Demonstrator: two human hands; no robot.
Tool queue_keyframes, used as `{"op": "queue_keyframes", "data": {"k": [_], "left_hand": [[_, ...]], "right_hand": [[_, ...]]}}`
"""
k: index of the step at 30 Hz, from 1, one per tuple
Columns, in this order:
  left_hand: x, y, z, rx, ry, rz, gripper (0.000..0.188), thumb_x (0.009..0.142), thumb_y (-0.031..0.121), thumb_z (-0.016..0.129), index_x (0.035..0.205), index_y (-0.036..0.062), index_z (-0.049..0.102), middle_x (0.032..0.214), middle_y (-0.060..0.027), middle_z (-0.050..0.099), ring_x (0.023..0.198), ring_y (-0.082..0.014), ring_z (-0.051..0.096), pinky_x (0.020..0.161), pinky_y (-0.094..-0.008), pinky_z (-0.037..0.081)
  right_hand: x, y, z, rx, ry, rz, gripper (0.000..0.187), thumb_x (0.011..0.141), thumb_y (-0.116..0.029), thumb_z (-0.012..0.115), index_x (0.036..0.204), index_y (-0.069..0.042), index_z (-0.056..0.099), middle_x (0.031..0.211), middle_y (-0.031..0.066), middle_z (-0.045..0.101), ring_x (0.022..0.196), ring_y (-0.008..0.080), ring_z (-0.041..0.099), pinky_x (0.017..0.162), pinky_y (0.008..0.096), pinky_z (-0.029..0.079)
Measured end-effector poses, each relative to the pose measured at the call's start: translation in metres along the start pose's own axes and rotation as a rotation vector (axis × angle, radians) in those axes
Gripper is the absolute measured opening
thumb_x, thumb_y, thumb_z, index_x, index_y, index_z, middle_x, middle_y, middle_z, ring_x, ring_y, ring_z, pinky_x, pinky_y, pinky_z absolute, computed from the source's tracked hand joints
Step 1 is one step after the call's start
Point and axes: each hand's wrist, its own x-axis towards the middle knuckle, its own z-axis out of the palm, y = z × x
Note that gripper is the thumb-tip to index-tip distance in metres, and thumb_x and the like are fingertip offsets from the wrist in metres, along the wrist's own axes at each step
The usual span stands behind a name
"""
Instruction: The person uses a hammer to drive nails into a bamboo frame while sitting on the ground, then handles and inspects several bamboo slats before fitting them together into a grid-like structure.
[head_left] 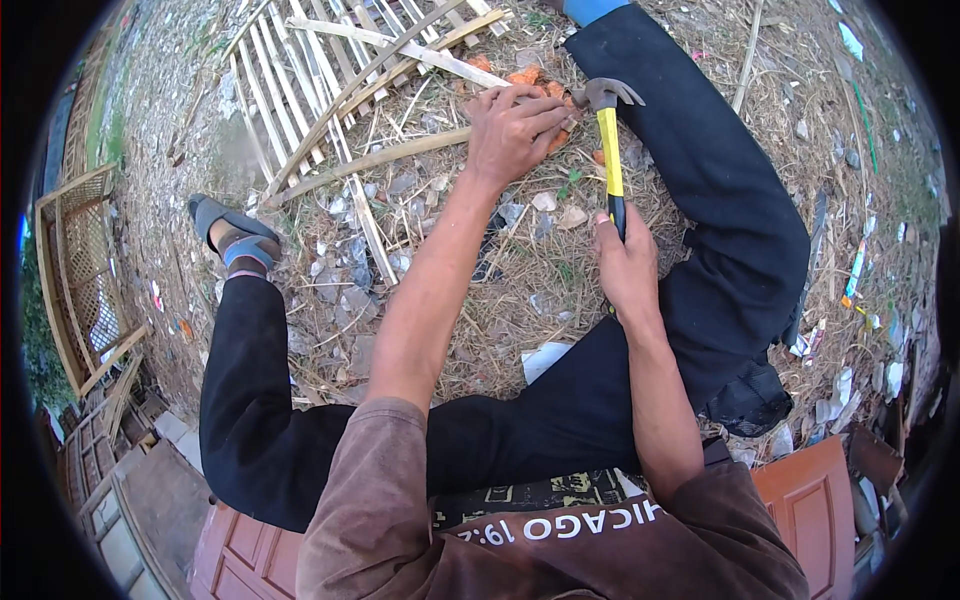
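My right hand grips the black lower end of a claw hammer with a yellow handle. The hammer's metal head is up by my left fingertips, its claw pointing right. My left hand is closed over the ends of pale wooden strips, above broken orange brick. What lies right under those fingers is partly hidden, and I cannot make out a nail. The strips run left from the hand toward a lattice of thin slats on the ground.
My legs in black trousers spread to both sides, the left foot in a dark sandal. Stones, dry grass and litter cover the ground. A framed lattice panel stands at far left. Reddish panelled boards lie behind me.
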Motion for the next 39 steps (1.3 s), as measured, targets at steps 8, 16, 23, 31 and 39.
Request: {"op": "queue_keyframes", "data": {"k": [8,16,23,31,39], "left_hand": [[-0.006,-0.001,0.004,0.015,0.073,-0.017,0.012,0.079,0.023,0.077,0.091,0.0209,0.079,0.097,0.0091,0.075,0.103,-0.0127,0.065,0.091,-0.0387,0.044],[-0.012,-0.005,0.006,0.013,0.126,-0.031,0.009,0.079,0.029,0.079,0.081,0.0211,0.077,0.093,0.0089,0.074,0.102,-0.0117,0.066,0.093,-0.0387,0.043],[-0.01,-0.008,0.009,0.001,0.112,-0.016,0.009,0.077,0.028,0.078,0.084,0.0227,0.078,0.088,0.0094,0.073,0.101,-0.0111,0.066,0.093,-0.0369,0.043],[-0.012,-0.011,0.003,0.004,0.099,0.003,0.012,0.075,0.027,0.079,0.086,0.023,0.078,0.087,0.0087,0.074,0.101,-0.0114,0.066,0.095,-0.0371,0.044],[-0.012,-0.012,0.008,-0.018,0.114,0.014,0.015,0.078,0.031,0.082,0.09,0.0227,0.079,0.095,0.0091,0.076,0.101,-0.0115,0.067,0.092,-0.0371,0.046]], "right_hand": [[-0.013,-0.004,-0.003,-0.164,0.024,-0.171,0.022,0.101,-0.02,0.055,0.102,0.002,0.055,0.069,0.0179,0.058,0.063,0.0353,0.058,0.063,0.0466,0.043],[-0.016,0.001,0.002,-0.15,0.013,-0.13,0.024,0.102,-0.023,0.054,0.1,0.001,0.055,0.069,0.0095,0.055,0.063,0.0198,0.054,0.061,0.0391,0.043],[-0.014,0.004,0.002,-0.071,0.005,-0.119,0.021,0.102,-0.02,0.053,0.1,0.001,0.056,0.068,0.0036,0.052,0.058,0.0126,0.05,0.055,0.0326,0.04],[-0.012,0.007,0.004,-0.049,0.012,-0.115,0.019,0.102,-0.018,0.053,0.1,0.0,0.056,0.067,0.0028,0.052,0.056,0.0112,0.048,0.053,0.0311,0.039],[-0.021,0.004,0.001,-0.188,0.068,-0.263,0.024,0.104,-0.022,0.052,0.104,0.002,0.054,0.068,0.0169,0.056,0.061,0.0345,0.056,0.061,0.0457,0.042]]}}
